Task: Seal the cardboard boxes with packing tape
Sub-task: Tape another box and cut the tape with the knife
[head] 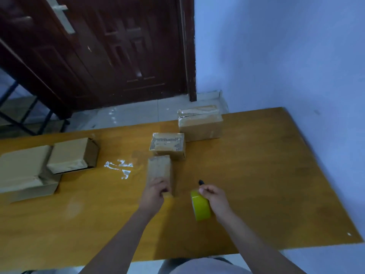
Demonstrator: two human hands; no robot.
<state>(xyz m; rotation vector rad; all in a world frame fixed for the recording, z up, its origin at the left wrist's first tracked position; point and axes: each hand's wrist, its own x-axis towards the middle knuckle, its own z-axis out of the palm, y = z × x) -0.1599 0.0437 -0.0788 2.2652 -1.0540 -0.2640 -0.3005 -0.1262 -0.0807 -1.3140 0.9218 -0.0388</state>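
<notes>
A small narrow cardboard box [159, 167] lies on the wooden table [256, 175] in front of me. My left hand [156, 191] grips its near end, fingers curled over the edge. To the right, my right hand [212, 194] holds a small dark tool whose black tip [201, 182] sticks out past the fingers. A yellow-green roll of packing tape [200, 206] stands on edge just under that hand, touching it. Two taped boxes sit behind: a medium box [167, 145] and a larger box [199, 122].
Two cardboard boxes lie at the table's left, an open-ended one [73, 155] leaning on a flatter one [23, 173]. A shiny scrap of clear tape [119, 167] is stuck on the tabletop. A dark door [118, 46] and blue wall [276, 56] stand beyond.
</notes>
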